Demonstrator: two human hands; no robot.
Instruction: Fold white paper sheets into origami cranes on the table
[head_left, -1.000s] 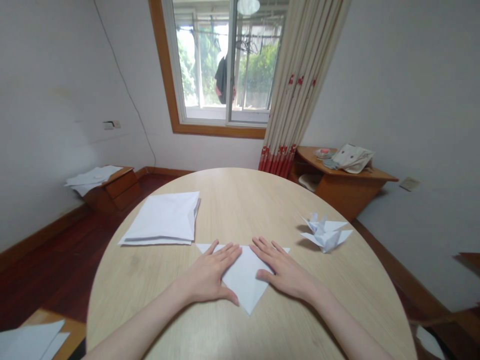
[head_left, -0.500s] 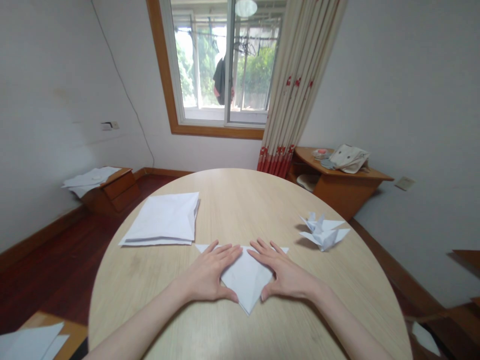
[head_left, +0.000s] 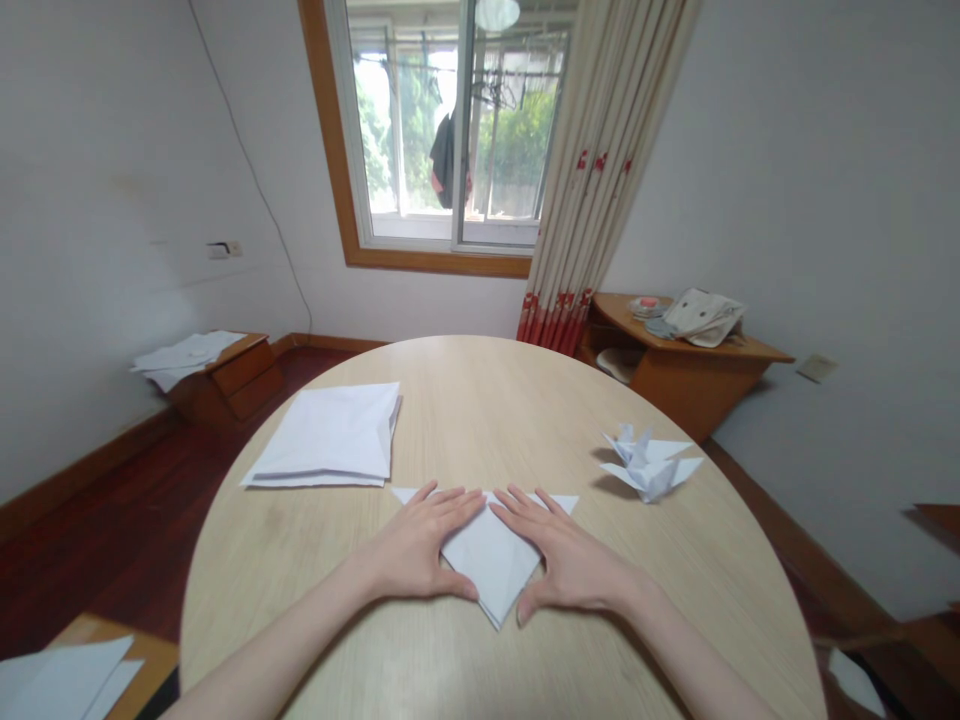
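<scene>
A white paper sheet folded to a downward-pointing triangle (head_left: 491,556) lies flat on the round light-wood table (head_left: 487,400), near its front edge. My left hand (head_left: 420,548) presses on the sheet's left side, with fingers spread and thumb at the slanted edge. My right hand (head_left: 570,562) lies on the right side, its thumb near the lower tip. The fingertips of both hands almost meet along the top fold. The hands hide much of the sheet. Neither hand closes around it.
A stack of white paper (head_left: 322,438) lies to the left on the table, and a folded paper crane (head_left: 650,467) stands to the right. Beyond the table are a wooden side table (head_left: 690,385) with a cloth bag (head_left: 703,318) and a bedside cabinet (head_left: 225,380) with papers.
My right hand has slid left and inward over the sheet, closer to my left hand, and its thumb now sits near the lower tip. The view has shifted slightly.
</scene>
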